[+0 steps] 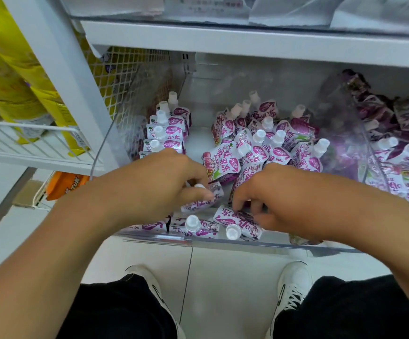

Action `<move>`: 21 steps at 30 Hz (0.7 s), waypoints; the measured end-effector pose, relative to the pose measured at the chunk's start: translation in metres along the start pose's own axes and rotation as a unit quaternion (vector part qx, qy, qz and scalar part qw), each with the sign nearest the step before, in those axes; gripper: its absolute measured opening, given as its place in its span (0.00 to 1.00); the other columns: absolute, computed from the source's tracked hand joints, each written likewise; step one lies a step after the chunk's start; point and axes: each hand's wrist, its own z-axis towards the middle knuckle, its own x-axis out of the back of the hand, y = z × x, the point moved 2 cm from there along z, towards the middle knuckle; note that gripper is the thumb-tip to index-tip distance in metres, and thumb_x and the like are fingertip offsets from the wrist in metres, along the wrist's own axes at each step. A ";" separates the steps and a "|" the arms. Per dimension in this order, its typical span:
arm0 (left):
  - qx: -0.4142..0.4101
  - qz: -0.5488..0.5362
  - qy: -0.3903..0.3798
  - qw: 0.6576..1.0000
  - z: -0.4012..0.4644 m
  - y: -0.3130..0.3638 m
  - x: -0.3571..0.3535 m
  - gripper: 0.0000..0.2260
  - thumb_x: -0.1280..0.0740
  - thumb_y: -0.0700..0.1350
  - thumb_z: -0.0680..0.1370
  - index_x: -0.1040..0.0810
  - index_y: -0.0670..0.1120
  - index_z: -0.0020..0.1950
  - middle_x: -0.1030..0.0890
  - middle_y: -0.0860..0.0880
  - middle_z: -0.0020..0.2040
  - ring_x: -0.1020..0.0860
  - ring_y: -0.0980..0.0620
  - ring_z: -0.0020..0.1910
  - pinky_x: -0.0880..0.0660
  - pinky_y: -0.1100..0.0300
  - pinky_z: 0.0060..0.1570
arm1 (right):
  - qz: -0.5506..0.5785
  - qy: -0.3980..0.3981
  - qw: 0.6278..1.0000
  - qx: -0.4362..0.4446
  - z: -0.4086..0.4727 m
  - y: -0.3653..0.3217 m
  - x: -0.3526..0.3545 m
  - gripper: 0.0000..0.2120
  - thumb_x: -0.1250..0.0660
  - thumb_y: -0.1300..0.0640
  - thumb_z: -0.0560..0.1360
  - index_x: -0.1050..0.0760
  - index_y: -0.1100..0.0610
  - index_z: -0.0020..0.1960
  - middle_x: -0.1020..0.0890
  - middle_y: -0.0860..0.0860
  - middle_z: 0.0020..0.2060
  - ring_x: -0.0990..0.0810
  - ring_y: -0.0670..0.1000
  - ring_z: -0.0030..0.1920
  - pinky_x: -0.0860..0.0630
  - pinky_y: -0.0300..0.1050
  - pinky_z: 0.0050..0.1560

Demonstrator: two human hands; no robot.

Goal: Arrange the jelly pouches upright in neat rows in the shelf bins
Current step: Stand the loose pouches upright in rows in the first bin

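1. Pouches: a neat upright row of jelly pouches (166,129) stands along the left side of the clear bin (188,241); a loose heap (267,145) fills its middle and right.
2. Left hand (154,184) is closed on a pouch (204,200) lying near the bin's front.
3. Right hand (269,201) has its fingers curled onto another lying pouch (239,222); whether it is firmly gripped, I cannot tell.
4. Risk: pulling either pouch out may shift the heap, which could slide into the standing row and topple it.
5. Risk: soft pouches set upright without a neighbour's support will likely flop over.
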 end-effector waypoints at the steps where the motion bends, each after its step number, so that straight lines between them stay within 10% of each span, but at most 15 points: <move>1: -0.001 0.021 0.011 1.000 0.001 -0.003 0.003 0.10 0.36 0.57 0.78 0.18 0.54 0.47 0.24 0.60 0.30 0.24 0.64 0.35 0.34 0.66 0.33 | -0.006 0.004 1.000 0.011 0.000 0.001 0.000 0.19 0.32 0.60 0.74 0.23 0.43 0.62 0.24 0.42 0.38 0.21 0.47 0.40 0.20 0.49 0.46; 6: 0.004 0.019 -0.003 1.000 -0.001 -0.012 0.007 0.04 0.34 0.55 0.78 0.20 0.57 0.47 0.23 0.62 0.32 0.25 0.64 0.34 0.36 0.65 0.32 | -0.041 -0.031 0.995 0.088 -0.003 -0.007 0.001 0.28 0.30 0.57 0.76 0.32 0.32 0.69 0.25 0.41 0.46 0.26 0.43 0.44 0.26 0.42 0.47; 13: -0.015 -0.024 -0.070 0.997 -0.003 -0.010 0.004 0.05 0.32 0.56 0.76 0.18 0.57 0.48 0.26 0.55 0.28 0.30 0.56 0.27 0.34 0.62 0.30 | 0.031 -0.052 0.995 0.081 -0.004 0.010 0.000 0.10 0.27 0.56 0.73 0.21 0.42 0.49 0.23 0.39 0.42 0.27 0.33 0.38 0.32 0.29 0.34; 21: 0.002 -0.075 -0.087 0.993 -0.004 -0.012 0.002 0.07 0.31 0.56 0.75 0.21 0.57 0.51 0.16 0.53 0.39 0.20 0.55 0.38 0.22 0.52 0.41 | 0.088 0.229 0.965 0.093 -0.025 0.017 0.046 0.09 0.30 0.50 0.72 0.19 0.43 0.52 0.19 0.37 0.34 0.20 0.36 0.38 0.25 0.31 0.41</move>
